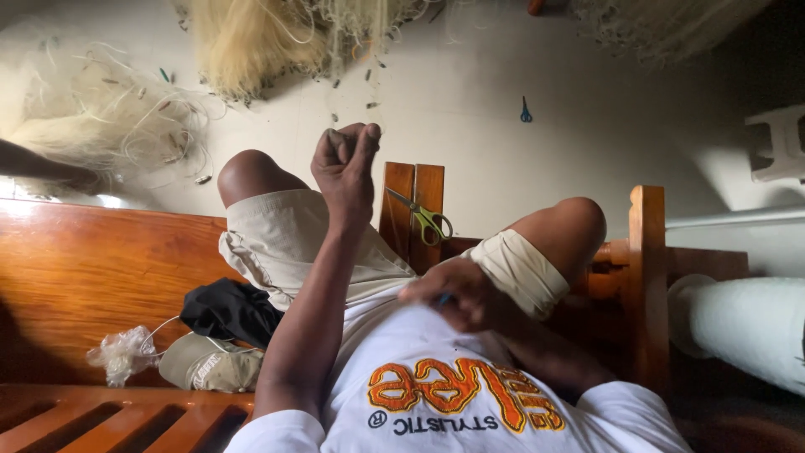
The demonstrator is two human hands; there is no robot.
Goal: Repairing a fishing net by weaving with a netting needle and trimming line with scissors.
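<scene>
Fingers of the left hand [345,164] pinch together, raised out over the knees toward the pale floor [503,126]; whatever thin line they may grip is too fine to make out. The right hand [465,295] rests low against the white shirt [436,369], closed on a small blue tool [444,299] that peeks out between its fingers. The hands are well apart. Green-handled scissors [426,218] lie on the wooden armrest [412,197] between the knees. Far left, a heap of pale fishing net [109,109] spreads on the floor, and blue scissors [526,111] lie farther right. On the wooden bench [84,277] at left sit a black cloth [231,309], a tan cap [210,362] and a clear plastic bag [124,352].
</scene>
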